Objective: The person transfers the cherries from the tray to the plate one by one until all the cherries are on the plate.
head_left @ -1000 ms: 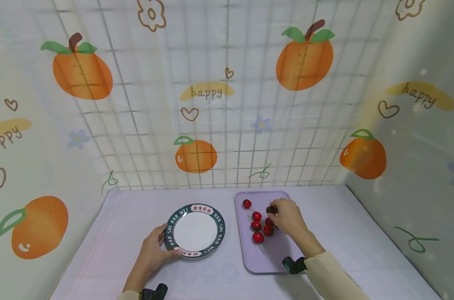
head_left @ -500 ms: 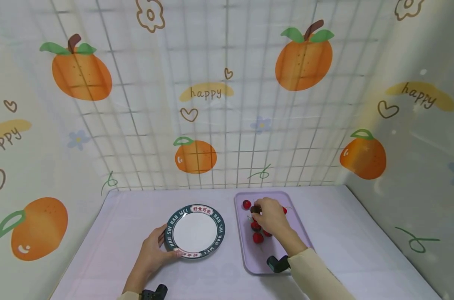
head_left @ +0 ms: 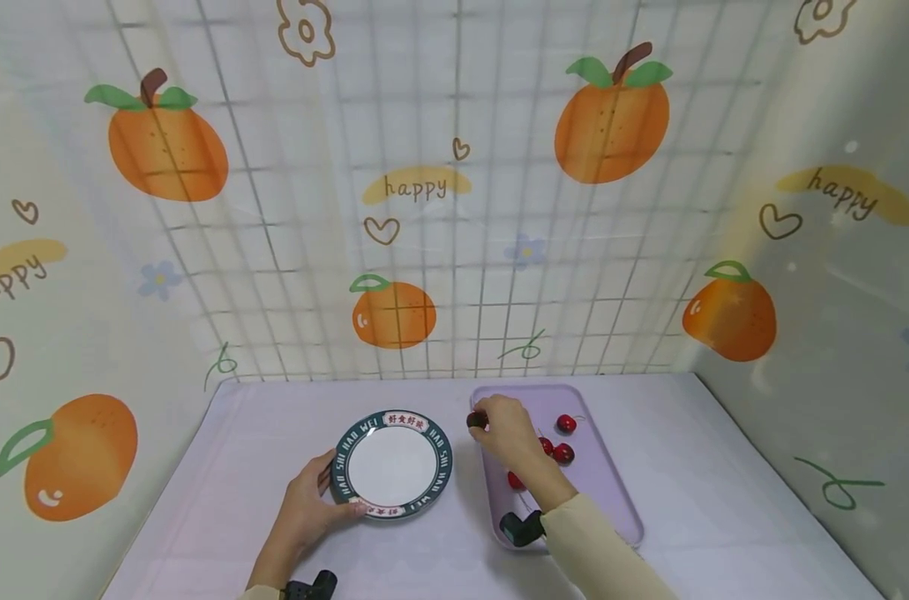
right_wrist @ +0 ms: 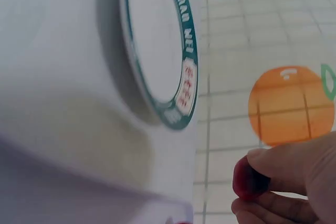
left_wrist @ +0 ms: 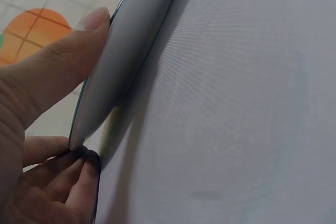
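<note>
My left hand [head_left: 307, 504] grips the near left rim of a round white plate [head_left: 392, 467] with a dark green lettered border. In the left wrist view, the thumb lies against the rim of the plate [left_wrist: 131, 40] and the fingers curl at its lower edge. My right hand [head_left: 510, 433] pinches a dark red cherry [head_left: 477, 419] between thumb and fingers, over the left edge of a lilac tray [head_left: 604, 500]. In the right wrist view, that cherry [right_wrist: 251, 179] shows between the fingertips, off from the plate.
Several red cherries with stems lie on the tray, one cherry [head_left: 566, 424] toward the back right and another cherry [head_left: 516, 481] partly behind the right wrist. A pale cloth [head_left: 424, 558] covers the table. Behind stands a grid wall with an orange-printed curtain [head_left: 394, 317].
My right hand has moved left across the tray with the cherry, uncovering cherries on the tray's right side. The left hand and plate have stayed in place.
</note>
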Tool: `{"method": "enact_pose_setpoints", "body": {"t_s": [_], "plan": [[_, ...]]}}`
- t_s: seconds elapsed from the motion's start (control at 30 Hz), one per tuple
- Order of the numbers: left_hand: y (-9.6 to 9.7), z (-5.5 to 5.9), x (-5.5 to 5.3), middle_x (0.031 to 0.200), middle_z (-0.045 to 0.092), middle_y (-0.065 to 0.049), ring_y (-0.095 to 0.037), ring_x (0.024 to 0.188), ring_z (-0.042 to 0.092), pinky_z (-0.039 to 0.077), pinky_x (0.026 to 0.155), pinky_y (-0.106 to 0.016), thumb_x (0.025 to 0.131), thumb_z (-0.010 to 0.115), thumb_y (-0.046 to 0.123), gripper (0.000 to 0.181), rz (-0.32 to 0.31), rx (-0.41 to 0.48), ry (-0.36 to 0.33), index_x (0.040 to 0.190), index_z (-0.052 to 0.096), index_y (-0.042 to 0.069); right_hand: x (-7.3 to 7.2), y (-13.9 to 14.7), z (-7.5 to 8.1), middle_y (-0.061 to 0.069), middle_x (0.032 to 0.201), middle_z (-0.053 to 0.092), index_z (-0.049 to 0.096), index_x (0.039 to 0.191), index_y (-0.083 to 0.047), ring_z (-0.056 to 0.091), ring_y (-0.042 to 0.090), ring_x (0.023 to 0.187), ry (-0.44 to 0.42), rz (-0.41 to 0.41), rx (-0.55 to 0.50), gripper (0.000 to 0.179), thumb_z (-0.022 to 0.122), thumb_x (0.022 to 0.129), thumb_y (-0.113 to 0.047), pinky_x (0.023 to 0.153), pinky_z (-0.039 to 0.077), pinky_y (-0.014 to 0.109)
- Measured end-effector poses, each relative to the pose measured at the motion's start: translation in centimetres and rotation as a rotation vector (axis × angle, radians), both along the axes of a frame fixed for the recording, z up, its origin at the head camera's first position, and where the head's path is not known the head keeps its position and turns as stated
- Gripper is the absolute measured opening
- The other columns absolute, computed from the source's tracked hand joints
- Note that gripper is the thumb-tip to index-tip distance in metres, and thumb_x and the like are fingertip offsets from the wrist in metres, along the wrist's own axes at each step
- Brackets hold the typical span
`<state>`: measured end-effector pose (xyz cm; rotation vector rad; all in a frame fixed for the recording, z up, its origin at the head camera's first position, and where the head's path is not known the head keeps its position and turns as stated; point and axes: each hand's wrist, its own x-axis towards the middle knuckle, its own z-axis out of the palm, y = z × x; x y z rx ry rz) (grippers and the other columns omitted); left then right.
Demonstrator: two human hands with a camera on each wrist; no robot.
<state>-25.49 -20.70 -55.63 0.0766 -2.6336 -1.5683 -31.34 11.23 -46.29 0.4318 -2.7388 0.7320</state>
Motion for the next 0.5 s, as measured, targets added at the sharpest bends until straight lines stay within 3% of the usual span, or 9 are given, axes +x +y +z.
{"method": "enact_pose_setpoints", "body": {"t_s": [0.2, 0.5], "plan": [[0.0, -0.1, 0.0, 0.158, 0.048, -0.023, -0.038, 0.147, 0.046, 0.04, 0.122, -0.042, 0.051, 0.104, 0.029, 0.122, 0.013, 0.006, -0.017, 0.154, 0.045, 0.0, 0.1, -2.3, 0.4, 0.013, 0.092, 0.074, 0.078, 0.102, 0.003, 0.069, 0.027, 0.084, 0.01, 0.021, 0.02, 0.024, 0.088, 0.083, -0.008, 0.082, 0.066, 0.044], [-0.1, -0.5, -0.3, 0.158, 0.048, -0.022, -0.037, 0.146, 0.047, 0.04, 0.121, -0.037, 0.05, 0.104, 0.032, 0.124, 0.008, -0.001, 0.005, 0.154, 0.046, -0.001, 0.5, -4.5, -0.2, 0.011, 0.093, 0.072, 0.078, 0.104, 0.002, 0.065, 0.022, 0.085, -0.036, 0.057, 0.016, 0.023, 0.087, 0.085, -0.009, 0.081, 0.066, 0.04]]}}
